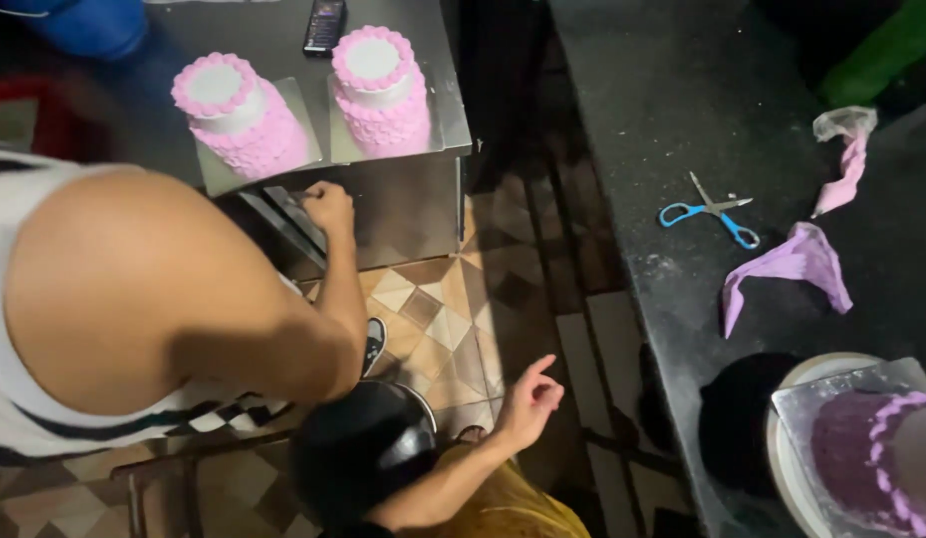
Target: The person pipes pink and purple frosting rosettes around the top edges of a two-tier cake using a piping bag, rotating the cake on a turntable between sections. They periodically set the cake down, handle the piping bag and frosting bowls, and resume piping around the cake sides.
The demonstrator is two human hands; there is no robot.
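My left hand (328, 206) reaches out to the front of a steel cabinet (408, 209) and is closed on the top edge of a slanted metal panel (283, 221) just below the cabinet's top. Right above that hand stand two pink-frosted cakes, one on the left (239, 115) and one on the right (381, 90), each on a silver board. My right hand (528, 399) hangs open over the tiled floor (433, 319), fingers loosely spread and holding nothing.
A phone (324, 25) lies behind the cakes. On the dark counter (642, 149) at right lie blue scissors (710, 211), two piping bags (796, 264) (849, 159), and a purple cake (881, 448) on a turntable. A round black object (358, 448) and a shoe (375, 344) sit below.
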